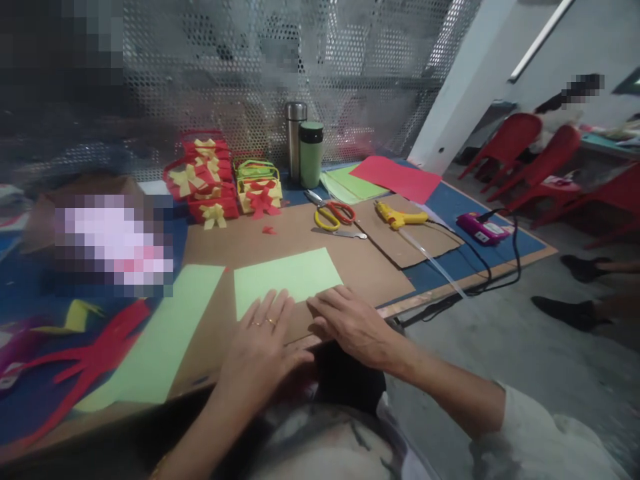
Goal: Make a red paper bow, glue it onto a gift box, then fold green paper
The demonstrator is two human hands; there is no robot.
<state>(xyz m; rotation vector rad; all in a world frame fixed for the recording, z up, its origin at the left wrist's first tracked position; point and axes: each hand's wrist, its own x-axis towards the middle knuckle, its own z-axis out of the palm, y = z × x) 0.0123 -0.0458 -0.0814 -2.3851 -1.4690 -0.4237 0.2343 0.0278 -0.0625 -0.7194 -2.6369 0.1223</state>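
Observation:
A light green sheet of paper (pixel 287 275) lies on a brown cardboard sheet (pixel 220 243) near the table's front edge. My left hand (pixel 265 340), with rings on its fingers, rests spread on the paper's lower left part. At the lower right edge of the same paper, my right hand (pixel 353 323) has its fingers bent and pressed together; whether they pinch the edge is hard to make out. A second green sheet (pixel 170 333) lies to the left of my left hand.
Scissors (pixel 327 215), a blade (pixel 340 233) and a yellow glue gun (pixel 400 217) lie beyond my hands. Red and yellow paper baskets (pixel 213 183), a green bottle (pixel 311 157) and a steel flask (pixel 294 133) stand behind. Red strips (pixel 103 350) lie left.

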